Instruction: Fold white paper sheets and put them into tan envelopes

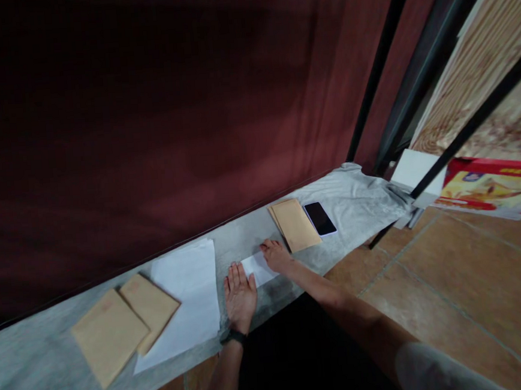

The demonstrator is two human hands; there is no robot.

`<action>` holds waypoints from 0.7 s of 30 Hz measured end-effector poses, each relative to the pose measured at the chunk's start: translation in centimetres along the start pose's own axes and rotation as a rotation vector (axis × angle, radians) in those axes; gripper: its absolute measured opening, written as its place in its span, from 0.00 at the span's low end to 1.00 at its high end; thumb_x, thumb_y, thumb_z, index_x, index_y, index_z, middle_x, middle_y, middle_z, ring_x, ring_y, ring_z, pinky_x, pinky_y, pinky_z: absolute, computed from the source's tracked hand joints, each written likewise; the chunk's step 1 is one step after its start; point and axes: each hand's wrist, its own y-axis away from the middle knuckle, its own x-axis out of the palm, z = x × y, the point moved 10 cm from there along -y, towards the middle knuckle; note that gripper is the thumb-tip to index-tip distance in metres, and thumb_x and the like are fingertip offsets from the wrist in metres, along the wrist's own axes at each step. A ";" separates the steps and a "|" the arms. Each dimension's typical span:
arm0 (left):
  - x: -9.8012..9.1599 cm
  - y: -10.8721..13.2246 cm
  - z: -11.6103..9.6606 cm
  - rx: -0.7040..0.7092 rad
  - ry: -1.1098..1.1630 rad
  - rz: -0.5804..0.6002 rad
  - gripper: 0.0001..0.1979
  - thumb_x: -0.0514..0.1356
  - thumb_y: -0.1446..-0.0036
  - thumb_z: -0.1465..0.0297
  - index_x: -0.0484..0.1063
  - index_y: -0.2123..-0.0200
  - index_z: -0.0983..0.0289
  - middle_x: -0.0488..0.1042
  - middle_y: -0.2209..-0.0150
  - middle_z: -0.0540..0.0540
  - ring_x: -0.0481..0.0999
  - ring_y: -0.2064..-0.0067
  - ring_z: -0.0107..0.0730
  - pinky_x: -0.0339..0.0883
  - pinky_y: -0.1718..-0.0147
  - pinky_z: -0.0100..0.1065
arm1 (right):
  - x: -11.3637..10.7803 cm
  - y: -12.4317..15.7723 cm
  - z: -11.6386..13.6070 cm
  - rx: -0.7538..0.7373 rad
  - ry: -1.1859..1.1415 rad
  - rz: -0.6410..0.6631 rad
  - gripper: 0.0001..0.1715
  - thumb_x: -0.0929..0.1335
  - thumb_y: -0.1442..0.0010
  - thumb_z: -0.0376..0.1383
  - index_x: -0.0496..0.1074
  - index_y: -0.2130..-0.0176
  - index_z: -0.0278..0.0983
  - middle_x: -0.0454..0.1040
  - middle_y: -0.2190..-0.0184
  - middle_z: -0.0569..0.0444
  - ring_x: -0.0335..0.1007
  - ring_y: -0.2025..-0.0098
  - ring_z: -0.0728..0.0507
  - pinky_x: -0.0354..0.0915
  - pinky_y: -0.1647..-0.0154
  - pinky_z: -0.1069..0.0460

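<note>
Lying on a gray cloth (pixel 21 364), to the left of the phone (pixel 320 219): a small white paper (pixel 259 268), maybe folded. Likely very light, thin and bendy, quick to crease, easy to tear, and apt to slide on the cloth. Best held by its two ends, or pressed down with flat fingers.

At the end farther from the phone, left hand (pixel 241 292): laid flat, fingers straight and close together, gripping nothing. At the end nearer the phone, right hand (pixel 276 255): fingers bent over the paper and touching it; cannot tell if pinching. Around the left wrist, a dark band (pixel 233 337).

Just left of the phone, a little pile of brown envelopes (pixel 295 223). Far left of the phone, big white sheets (pixel 199 296) and two more envelopes (pixel 111 336), overlapping. Faint red marks on some envelopes, too blurry to read. Well right of the phone, a red and yellow box (pixel 494 185), maybe showing food, with writing too small to read.
</note>
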 end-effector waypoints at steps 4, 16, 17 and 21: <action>0.1 0.0 0.0 -0.013 -0.008 0.020 0.30 0.43 0.32 0.63 0.54 0.32 0.74 0.54 0.31 0.68 0.51 0.29 0.46 0.46 0.32 0.48 | -0.1 -0.5 -0.3 0.003 -0.007 0.017 0.22 0.59 0.34 0.28 0.71 0.44 0.34 0.69 0.45 0.41 0.65 0.45 0.39 0.59 0.41 0.45; -1.4 0.5 -0.4 -0.048 0.075 -0.037 0.32 0.50 0.35 0.66 0.51 0.31 0.70 0.45 0.28 0.69 0.49 0.29 0.55 0.50 0.34 0.55 | -0.2 -0.5 -0.7 -0.023 -0.231 -0.012 0.15 0.64 0.37 0.27 0.75 0.55 0.39 0.75 0.52 0.50 0.73 0.54 0.45 0.64 0.49 0.52; -1.7 0.6 -0.5 -0.033 0.098 -0.052 0.32 0.51 0.35 0.67 0.51 0.30 0.69 0.43 0.28 0.68 0.48 0.28 0.55 0.49 0.34 0.55 | -0.2 -0.2 -0.8 -0.027 -0.273 -0.019 0.14 0.64 0.36 0.28 0.74 0.55 0.39 0.75 0.54 0.51 0.73 0.55 0.45 0.65 0.50 0.52; -2.7 1.0 -0.9 0.047 0.226 -0.089 0.33 0.51 0.36 0.73 0.47 0.29 0.63 0.36 0.26 0.63 0.42 0.27 0.53 0.51 0.34 0.53 | -0.3 0.8 -1.1 -0.046 -0.485 -0.052 0.10 0.65 0.39 0.29 0.73 0.60 0.41 0.77 0.62 0.55 0.74 0.58 0.44 0.66 0.54 0.52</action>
